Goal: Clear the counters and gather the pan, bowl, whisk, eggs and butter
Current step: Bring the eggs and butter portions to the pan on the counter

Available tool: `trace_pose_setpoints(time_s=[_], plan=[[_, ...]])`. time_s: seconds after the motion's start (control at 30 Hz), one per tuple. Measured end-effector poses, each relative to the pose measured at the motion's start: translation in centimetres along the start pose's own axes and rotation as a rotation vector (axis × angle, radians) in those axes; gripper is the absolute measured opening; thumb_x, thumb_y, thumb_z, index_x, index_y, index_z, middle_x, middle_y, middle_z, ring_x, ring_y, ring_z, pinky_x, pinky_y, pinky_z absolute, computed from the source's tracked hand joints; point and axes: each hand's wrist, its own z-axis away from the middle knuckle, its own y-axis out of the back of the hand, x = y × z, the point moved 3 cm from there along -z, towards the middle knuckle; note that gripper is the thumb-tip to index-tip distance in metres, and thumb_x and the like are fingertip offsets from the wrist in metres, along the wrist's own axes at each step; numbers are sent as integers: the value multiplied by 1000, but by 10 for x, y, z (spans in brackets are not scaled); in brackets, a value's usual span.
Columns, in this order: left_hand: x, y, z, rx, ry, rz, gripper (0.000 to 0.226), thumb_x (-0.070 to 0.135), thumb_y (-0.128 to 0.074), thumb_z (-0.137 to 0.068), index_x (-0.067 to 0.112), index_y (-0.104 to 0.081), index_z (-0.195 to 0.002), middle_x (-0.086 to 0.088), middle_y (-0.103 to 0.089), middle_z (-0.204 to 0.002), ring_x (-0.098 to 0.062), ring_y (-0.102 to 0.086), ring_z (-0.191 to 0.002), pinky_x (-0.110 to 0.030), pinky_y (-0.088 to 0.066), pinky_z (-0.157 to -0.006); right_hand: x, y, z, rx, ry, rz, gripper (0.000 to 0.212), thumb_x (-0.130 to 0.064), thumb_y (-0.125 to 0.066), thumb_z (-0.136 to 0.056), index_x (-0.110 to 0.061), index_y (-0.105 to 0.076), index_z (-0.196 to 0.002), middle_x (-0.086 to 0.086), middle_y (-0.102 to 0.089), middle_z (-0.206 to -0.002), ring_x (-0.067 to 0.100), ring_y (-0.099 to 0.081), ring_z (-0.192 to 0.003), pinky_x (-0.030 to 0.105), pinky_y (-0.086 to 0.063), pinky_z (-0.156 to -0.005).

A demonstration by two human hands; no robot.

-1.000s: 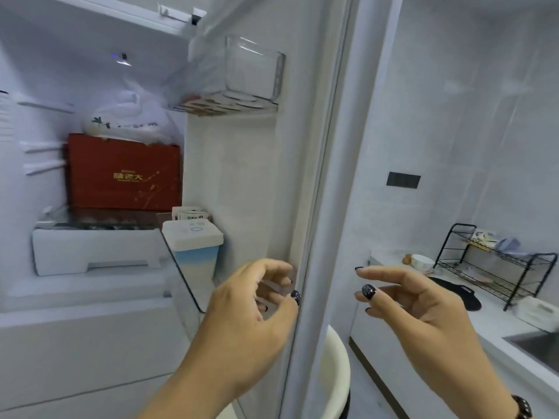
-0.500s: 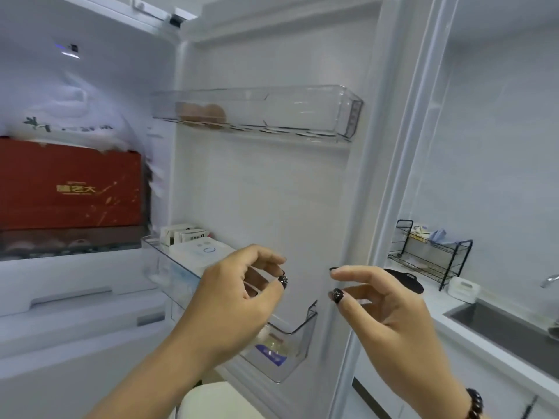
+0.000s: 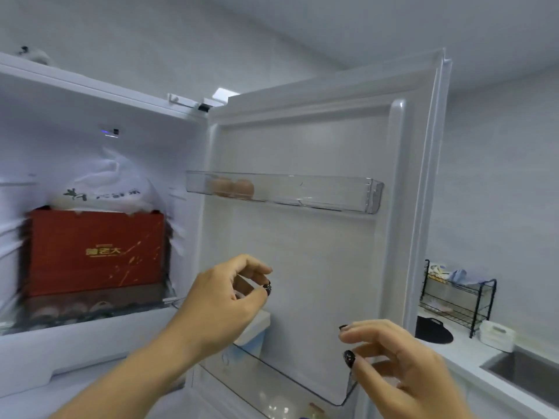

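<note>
The fridge stands open in front of me. Two brown eggs (image 3: pixel 233 187) lie at the left end of a clear upper shelf (image 3: pixel 317 193) on the inside of the fridge door (image 3: pixel 332 140). My left hand (image 3: pixel 223 300) is raised below that shelf, fingers curled and apart, holding nothing. Lower and to the right, my right hand (image 3: pixel 399 364) hovers by the door's lower bin, fingers spread and empty. No pan, bowl, whisk or butter can be made out.
Inside the fridge sit a red box (image 3: pixel 93 252) with a white bag (image 3: pixel 106 186) on top. A white-lidded tub (image 3: pixel 254 334) stands in the lower door bin. At the right are a counter, black wire rack (image 3: pixel 456 297), dark round mat (image 3: pixel 432 329) and sink (image 3: pixel 526 373).
The view has tilted up and the door now stands wide. My left hand has risen toward the egg shelf; my right hand has dropped lower right. Both stay empty.
</note>
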Motion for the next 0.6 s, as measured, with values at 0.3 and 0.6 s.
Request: trace_pose_setpoints(time_s=[0.3,0.6], plan=[[-41,63,-108,173,-33,215,21,7,-62,-87,27,-67,-88,2,-73,-83,-14,-70,-81,-34,-54,-77,-76,16,-72,65,266,331,28,-17,-63,-73,-40,-66,-90,-19,-67,-95,5,-67,-77,17,-54,-58],[-67,113,-176,167,-252,210,21,8,-64,-87,28,-68,-85,10,-73,-80,-10,-71,-76,-27,-50,-71,-134,-37,-150,69,240,512,15,-40,-60,-74,-41,-68,-86,-20,-67,-93,4,-67,-73,25,-56,-66]])
